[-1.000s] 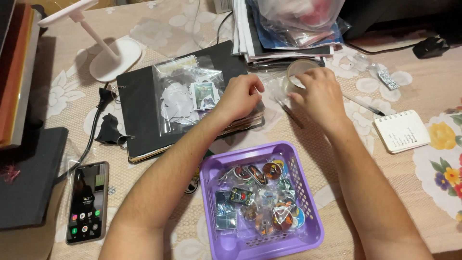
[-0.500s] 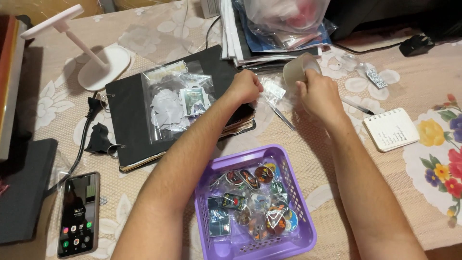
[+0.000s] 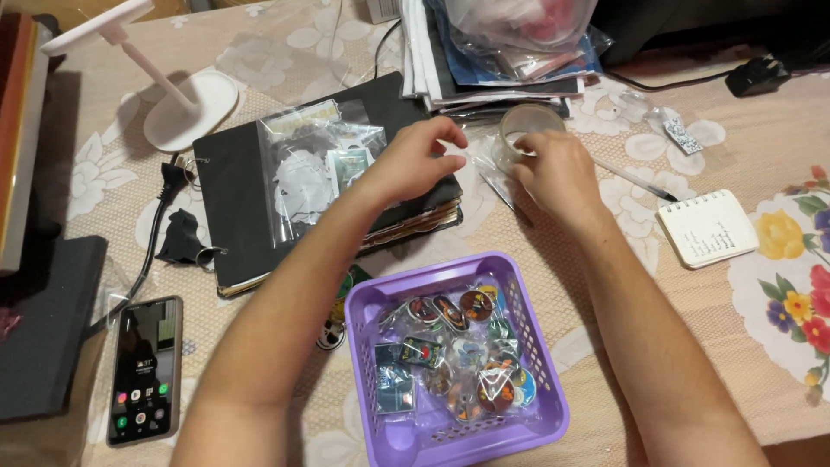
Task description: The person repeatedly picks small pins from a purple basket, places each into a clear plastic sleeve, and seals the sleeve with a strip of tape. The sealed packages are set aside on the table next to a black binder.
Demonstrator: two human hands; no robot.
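My right hand (image 3: 558,177) grips a roll of clear tape (image 3: 529,123), held upright just above the table. My left hand (image 3: 415,160) is a short way to the roll's left, thumb and forefinger pinched together over the edge of a black binder (image 3: 229,186); a thin clear strip seems to run from the pinch to the roll. Clear plastic bags of small white and green pieces (image 3: 311,164) lie on the binder. Between my forearms, nearer to me, stands a purple basket (image 3: 367,346) with several bagged round badges.
A phone (image 3: 143,367) lies at the left front. A white lamp base (image 3: 190,108) stands at the back left, a plug and black clip (image 3: 177,233) beside the binder. A pen (image 3: 635,180) and small notepad (image 3: 707,227) lie right; stacked papers and bags (image 3: 510,60) sit behind.
My right hand has tipped the tape roll upright. My left hand has come off the binder's bags and pinched close to the roll, then drawn a little leftward away from it.
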